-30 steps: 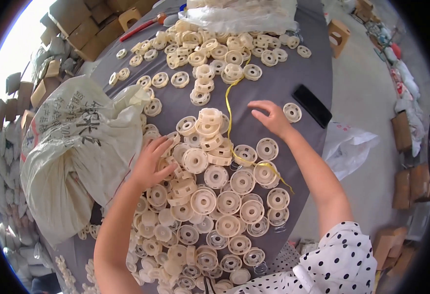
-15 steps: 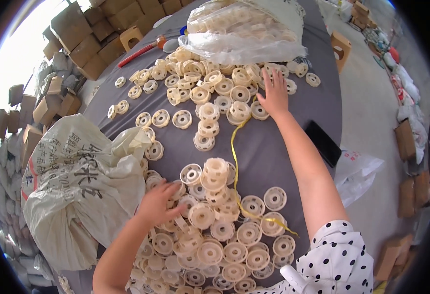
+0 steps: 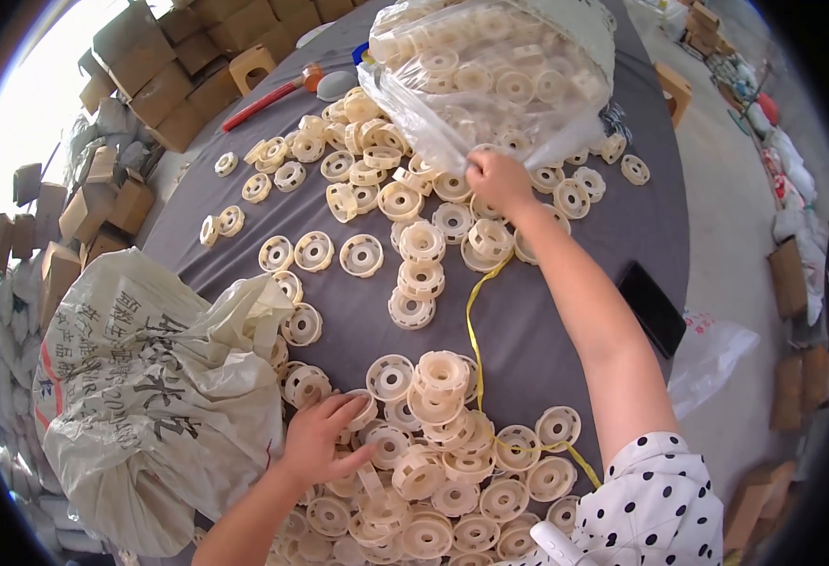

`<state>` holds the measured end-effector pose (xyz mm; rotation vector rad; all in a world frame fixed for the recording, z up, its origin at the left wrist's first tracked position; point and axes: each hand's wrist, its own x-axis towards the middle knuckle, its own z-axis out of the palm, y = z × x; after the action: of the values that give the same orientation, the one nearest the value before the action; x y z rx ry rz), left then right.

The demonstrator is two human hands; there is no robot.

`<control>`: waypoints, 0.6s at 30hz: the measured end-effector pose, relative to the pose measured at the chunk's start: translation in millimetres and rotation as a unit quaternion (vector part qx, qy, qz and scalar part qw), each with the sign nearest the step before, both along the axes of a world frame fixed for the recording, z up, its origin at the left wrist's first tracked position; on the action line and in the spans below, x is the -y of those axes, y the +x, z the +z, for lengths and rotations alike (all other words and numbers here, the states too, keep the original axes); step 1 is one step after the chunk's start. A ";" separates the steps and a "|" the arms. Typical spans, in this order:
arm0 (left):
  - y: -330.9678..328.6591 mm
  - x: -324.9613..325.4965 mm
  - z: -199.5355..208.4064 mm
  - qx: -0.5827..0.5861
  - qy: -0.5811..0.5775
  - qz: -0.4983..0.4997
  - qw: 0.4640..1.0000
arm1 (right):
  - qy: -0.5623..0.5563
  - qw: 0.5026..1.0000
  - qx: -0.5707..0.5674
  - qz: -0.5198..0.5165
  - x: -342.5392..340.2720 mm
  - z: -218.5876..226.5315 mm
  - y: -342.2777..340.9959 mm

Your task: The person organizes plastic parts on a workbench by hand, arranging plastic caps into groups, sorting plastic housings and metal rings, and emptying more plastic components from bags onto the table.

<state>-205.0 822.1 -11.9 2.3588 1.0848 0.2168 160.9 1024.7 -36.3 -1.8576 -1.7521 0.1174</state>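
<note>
My right hand (image 3: pixel 501 181) is closed on the mouth edge of a transparent plastic bag (image 3: pixel 438 141) at the far side of the table. Cream plastic rings, wheel-like with slotted rims, fill that bag, and more spill out in front of it (image 3: pixel 400 201). At the near side my left hand (image 3: pixel 325 443) rests with fingers spread on the left edge of a large heap of the same rings (image 3: pixel 428 533). A short stack of rings (image 3: pixel 440 374) rises from this heap. A thin yellow strap (image 3: pixel 472 316) runs between the two groups of rings.
A crumpled white woven sack (image 3: pixel 164 396) lies at the left. A red-handled hammer (image 3: pixel 263 106) is at the far left of the grey-covered table (image 3: pixel 339 311). By the right edge sits a black phone (image 3: pixel 652 308), with a thin plastic bag (image 3: pixel 711 363) beyond. Cardboard boxes (image 3: pixel 136 47) are piled behind.
My right hand has gone from lying open over the far rings to gripping the bag's edge, and the bag's film is pulled nearer. My left hand stays on the near heap.
</note>
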 end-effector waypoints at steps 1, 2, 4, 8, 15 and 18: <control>0.9 -0.1 -2.2 0.002 0.019 -0.007 1.000 | 0.019 0.999 -0.035 0.004 9.9 -2.8 -6.8; -1.6 1.9 -1.1 0.000 0.039 -0.010 0.999 | 0.039 0.996 -0.076 0.012 18.3 -1.7 -17.1; -3.7 1.9 -0.5 0.004 0.038 -0.003 0.999 | 0.021 0.997 -0.068 0.025 33.7 9.4 -26.6; -2.8 2.8 -1.3 0.034 0.031 0.002 0.999 | -0.009 0.997 -0.077 0.021 63.1 25.9 -29.4; 51.4 -46.8 21.4 0.087 0.198 0.043 0.975 | -0.022 0.998 -0.050 0.037 111.0 38.8 -40.0; 109.8 -97.3 22.4 0.160 0.257 0.094 0.949 | 0.009 0.997 -0.048 0.056 122.1 33.5 -54.4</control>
<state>-95.2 919.4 10.5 2.5237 1.1925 1.0251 106.5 902.6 -2.7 -1.7114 -1.7847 0.2293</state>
